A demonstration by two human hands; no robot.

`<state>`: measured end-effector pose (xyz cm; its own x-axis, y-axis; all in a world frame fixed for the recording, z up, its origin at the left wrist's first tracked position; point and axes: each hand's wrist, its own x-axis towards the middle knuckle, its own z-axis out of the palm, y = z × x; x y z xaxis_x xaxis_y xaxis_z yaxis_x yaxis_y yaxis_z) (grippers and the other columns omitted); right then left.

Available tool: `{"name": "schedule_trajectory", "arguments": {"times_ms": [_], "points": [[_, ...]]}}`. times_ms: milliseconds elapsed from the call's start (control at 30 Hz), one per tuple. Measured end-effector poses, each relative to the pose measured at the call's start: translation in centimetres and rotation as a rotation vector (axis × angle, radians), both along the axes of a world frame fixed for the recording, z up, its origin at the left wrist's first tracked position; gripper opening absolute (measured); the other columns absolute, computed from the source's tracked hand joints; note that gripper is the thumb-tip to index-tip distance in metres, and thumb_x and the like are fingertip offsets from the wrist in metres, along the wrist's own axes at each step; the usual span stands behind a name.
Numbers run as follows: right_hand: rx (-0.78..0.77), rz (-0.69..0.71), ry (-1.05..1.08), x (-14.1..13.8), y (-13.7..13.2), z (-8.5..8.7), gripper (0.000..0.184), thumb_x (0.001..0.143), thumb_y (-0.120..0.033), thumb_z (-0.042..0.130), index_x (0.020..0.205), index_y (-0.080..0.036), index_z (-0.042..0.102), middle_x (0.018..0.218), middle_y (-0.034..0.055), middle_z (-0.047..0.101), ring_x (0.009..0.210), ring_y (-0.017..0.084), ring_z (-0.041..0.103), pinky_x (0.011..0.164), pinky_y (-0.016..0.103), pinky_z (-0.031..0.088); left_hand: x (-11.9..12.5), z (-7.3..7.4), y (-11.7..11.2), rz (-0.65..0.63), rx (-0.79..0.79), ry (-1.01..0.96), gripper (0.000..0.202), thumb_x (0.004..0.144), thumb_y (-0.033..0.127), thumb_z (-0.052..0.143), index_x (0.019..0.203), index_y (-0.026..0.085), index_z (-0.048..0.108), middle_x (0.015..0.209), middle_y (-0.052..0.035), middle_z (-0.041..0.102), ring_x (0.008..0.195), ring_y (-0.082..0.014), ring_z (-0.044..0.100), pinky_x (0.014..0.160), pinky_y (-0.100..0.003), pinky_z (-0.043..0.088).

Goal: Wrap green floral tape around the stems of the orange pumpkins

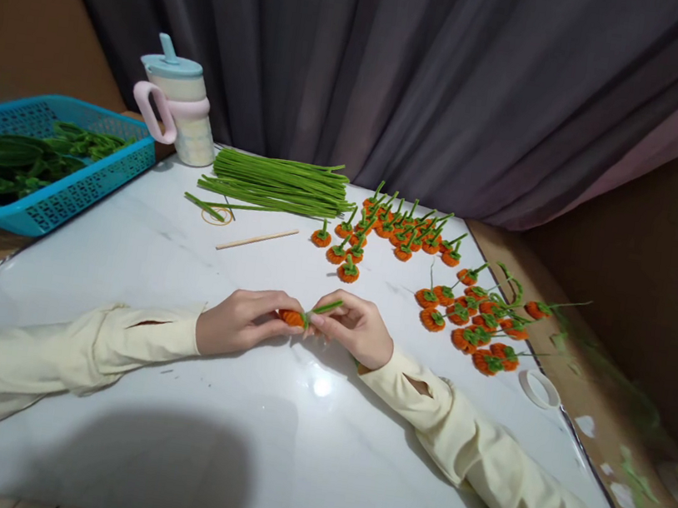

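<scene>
Head view: from above table's (346, 474) near side, close; faces forward and down, curtain (367, 56) across top.

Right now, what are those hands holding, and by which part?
An orange craft pumpkin: the left hand pinches its body, the right hand its green stem.

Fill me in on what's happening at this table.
A person's left hand holds a small orange pumpkin over the white table, while the right hand has its fingers at the green stem. Similar pumpkins stand in clusters toward the right. A bundle of green sticks lies at the back, near a cup, with a blue basket at the left.
</scene>
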<state>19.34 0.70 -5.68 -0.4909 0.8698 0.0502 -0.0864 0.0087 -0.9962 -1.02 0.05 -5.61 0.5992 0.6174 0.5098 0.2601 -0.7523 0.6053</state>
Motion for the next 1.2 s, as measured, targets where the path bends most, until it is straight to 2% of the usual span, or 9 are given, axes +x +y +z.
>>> {"name": "schedule_trajectory", "arguments": {"times_ms": [233,400,533,733,933,1100,1200], "points": [[-0.018,0.016,0.066,0.11,0.03,-0.11,0.027,0.067,-0.027,0.075,0.085,-0.017,0.057,0.066,-0.0019,0.064,0.054,0.009,0.06,0.051,0.02,0.047,0.19,-0.01,-0.27,-0.007,-0.259,-0.072,0.009,0.088,0.018,0.049,0.092,0.014,0.056,0.082,-0.0032,0.064,0.063,-0.0081,0.06,0.058,-0.016,0.051],[0.005,0.076,0.085,0.12,0.0,-0.13,0.02,0.069,-0.021,0.073,0.082,-0.015,0.06,0.071,0.0003,0.066,0.06,0.009,0.061,0.057,0.021,0.049,0.22,0.08,-0.46,-0.037,-0.389,-0.09,0.009,0.088,0.018,0.047,0.091,0.014,0.055,0.081,-0.003,0.061,0.06,-0.0082,0.059,0.056,-0.018,0.05],[-0.009,0.08,0.076,0.13,-0.03,-0.18,0.017,0.07,-0.021,0.073,0.079,-0.014,0.06,0.068,0.0001,0.067,0.059,0.009,0.061,0.059,0.021,0.05,0.23,0.18,-0.27,-0.019,-0.271,-0.022,0.011,0.088,0.018,0.046,0.089,0.015,0.056,0.078,-0.0022,0.06,0.062,-0.0092,0.054,0.059,-0.02,0.045],[-0.027,0.062,0.064,0.13,-0.04,-0.32,0.019,0.069,-0.023,0.074,0.079,-0.014,0.061,0.068,0.0,0.067,0.059,0.01,0.063,0.059,0.022,0.051,0.3,0.03,0.07,-0.068,-0.225,-0.039,0.011,0.089,0.018,0.046,0.093,0.016,0.056,0.092,-0.0069,0.058,0.083,-0.0141,0.055,0.071,-0.024,0.044],[-0.075,0.114,0.055,0.26,-0.06,0.01,0.023,0.067,-0.025,0.076,0.08,-0.013,0.061,0.07,0.0019,0.069,0.063,0.012,0.065,0.062,0.024,0.052,0.2,-0.05,-0.08,-0.063,-0.181,-0.025,0.01,0.09,0.016,0.043,0.091,0.016,0.054,0.086,-0.0048,0.057,0.078,-0.0131,0.054,0.071,-0.023,0.042],[-0.085,0.127,0.022,0.35,-0.18,0.43,0.023,0.074,-0.03,0.07,0.084,-0.012,0.062,0.07,0.004,0.069,0.06,0.011,0.064,0.051,0.02,0.047,0.14,-0.1,-0.1,-0.056,-0.148,-0.047,0.011,0.09,0.012,0.041,0.092,0.016,0.051,0.087,-0.0044,0.055,0.079,-0.0125,0.052,0.072,-0.023,0.042],[-0.078,0.108,0.031,0.2,-0.16,0.43,0.021,0.075,-0.032,0.069,0.08,-0.012,0.063,0.066,0.0033,0.068,0.058,0.011,0.063,0.053,0.02,0.048,0.14,-0.18,-0.11,-0.059,-0.153,-0.053,0.012,0.09,0.011,0.042,0.093,0.017,0.051,0.087,-0.0043,0.055,0.08,-0.0123,0.052,0.072,-0.023,0.042]]}}
